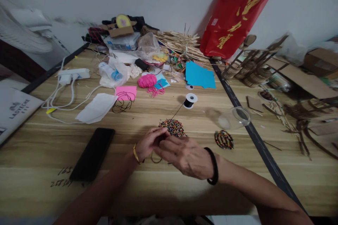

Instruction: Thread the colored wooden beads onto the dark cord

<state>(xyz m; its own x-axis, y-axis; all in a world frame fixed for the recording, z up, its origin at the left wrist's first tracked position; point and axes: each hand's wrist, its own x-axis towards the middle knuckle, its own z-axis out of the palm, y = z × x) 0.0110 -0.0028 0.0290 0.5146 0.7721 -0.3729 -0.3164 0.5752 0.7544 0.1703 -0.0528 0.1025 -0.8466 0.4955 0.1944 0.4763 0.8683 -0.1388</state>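
My left hand (146, 143), with a yellow band at its wrist, is closed in a pinch just in front of a pile of small multicoloured beads (173, 126). Close against it, my right hand (186, 154) has its fingers bent and drawn together; their tips are partly hidden. A black cord (178, 110) runs from a white spool (190, 100) down to the beads and my fingers, and a dark loop of cord (156, 160) shows beneath my hands. To the right lies a coiled string of beads (224, 139).
A black phone (93, 154) lies at the left. A clear jar (235, 117) rests on its side at the right. Pink yarn (147, 81), blue paper (200, 74), a power strip (74, 75) and a pile of thin wooden sticks (179, 44) lie farther back.
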